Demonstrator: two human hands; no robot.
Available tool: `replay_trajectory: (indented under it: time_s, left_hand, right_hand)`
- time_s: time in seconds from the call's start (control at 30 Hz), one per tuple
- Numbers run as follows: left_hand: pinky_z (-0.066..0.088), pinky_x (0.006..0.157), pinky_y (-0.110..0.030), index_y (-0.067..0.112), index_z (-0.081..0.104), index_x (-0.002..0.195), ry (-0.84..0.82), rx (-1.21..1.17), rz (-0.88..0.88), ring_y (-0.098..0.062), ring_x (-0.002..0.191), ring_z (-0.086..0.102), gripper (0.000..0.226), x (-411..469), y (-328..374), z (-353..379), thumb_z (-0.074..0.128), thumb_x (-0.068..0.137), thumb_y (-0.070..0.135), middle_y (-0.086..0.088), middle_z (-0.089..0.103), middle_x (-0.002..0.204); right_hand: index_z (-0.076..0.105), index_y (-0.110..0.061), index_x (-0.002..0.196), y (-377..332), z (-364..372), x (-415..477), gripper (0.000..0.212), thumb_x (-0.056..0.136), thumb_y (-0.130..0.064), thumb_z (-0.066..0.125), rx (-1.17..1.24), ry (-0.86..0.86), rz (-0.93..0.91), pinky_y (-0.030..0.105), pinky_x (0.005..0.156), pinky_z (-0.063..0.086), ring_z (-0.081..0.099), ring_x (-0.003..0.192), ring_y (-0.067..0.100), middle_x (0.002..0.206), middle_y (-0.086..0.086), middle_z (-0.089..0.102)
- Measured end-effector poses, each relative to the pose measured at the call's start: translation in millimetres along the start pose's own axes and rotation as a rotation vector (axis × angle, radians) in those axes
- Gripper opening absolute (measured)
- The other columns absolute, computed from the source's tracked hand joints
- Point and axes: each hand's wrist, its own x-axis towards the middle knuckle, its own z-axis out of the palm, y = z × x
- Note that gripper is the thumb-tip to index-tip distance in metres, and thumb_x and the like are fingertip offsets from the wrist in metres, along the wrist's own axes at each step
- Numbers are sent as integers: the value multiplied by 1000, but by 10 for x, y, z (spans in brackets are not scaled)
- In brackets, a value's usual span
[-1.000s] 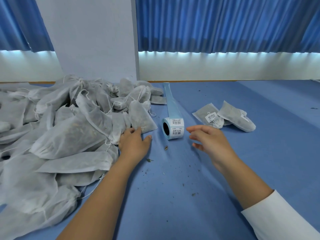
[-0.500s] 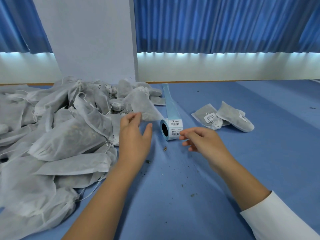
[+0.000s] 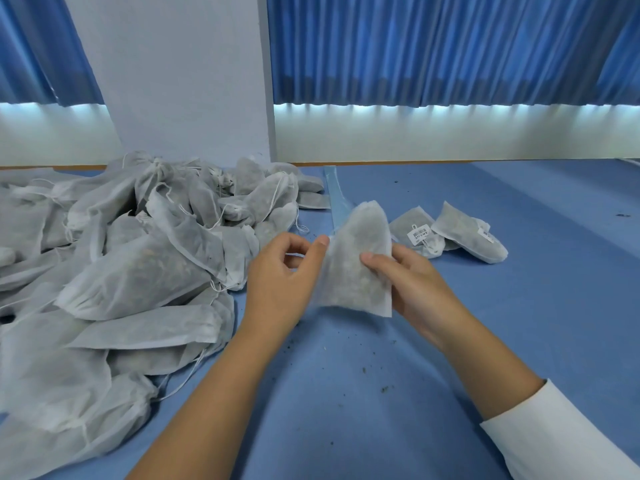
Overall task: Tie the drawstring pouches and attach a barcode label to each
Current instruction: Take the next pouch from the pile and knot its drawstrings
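L hand is up off the table, fingers curled, thumb tip pressed on the upper-left edge of the held pouch. It pinches the fabric there; can't tell if a string is btwn the fingers. R hand grips the same pouch from the other side, w/ its thumb across the front face and the other fingers hidden behind. So I've got the pouch btwn both hands, raised and roughly upright, flat seam at the bottom, narrower end up. Contents show as a dark speckled fill thru the white fabric. Can't see whether its neck is tied.

Just left of the L hand, and running well out to that side, lies the pile of pouches, loose white strings trailing from several. Beyond the R hand and a bit to its right sit two labelled pouches, touching each other; a barcode label shows plainly on the nearer-left one. Straight past the held pouch a blue backing strip runs away from me; its near end is hidden behind the pouch.

Below both wrists the blue table is dotted w/ dark crumbs. R forearm ends in a white sleeve; L forearm is bare.
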Motion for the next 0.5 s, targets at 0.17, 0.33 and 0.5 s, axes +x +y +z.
replay_trajectory:
  time_s: [0.17,0.33,0.5]
  left_hand:
    - [40,58,-6,27,66,76,-139,-100,-74,4,63,55,21,33,7,-37,67,89,43,20,61,68]
    - [43,63,-8,20,71,85,-174,-105,-71,4,68,60,5,45,13,-7,69,90,21,18,67,72]
    - [42,57,-12,20,69,76,-302,-183,-95,-3,61,57,12,30,93,-101,64,86,19,7,69,71]
  right_hand:
    - [64,-19,97,75,143,-80,22,81,-21,79,-399,-138,-153,35,82,56,70,88,22,98,4,73]
    - [65,-23,93,111,181,-111,10,89,-30,70,-452,-170,-224,25,66,50,62,74,9,89,-7,70]
    - [62,-18,94,40,146,-88,12,94,-6,59,-310,53,-305,23,63,51,63,84,14,95,4,67]
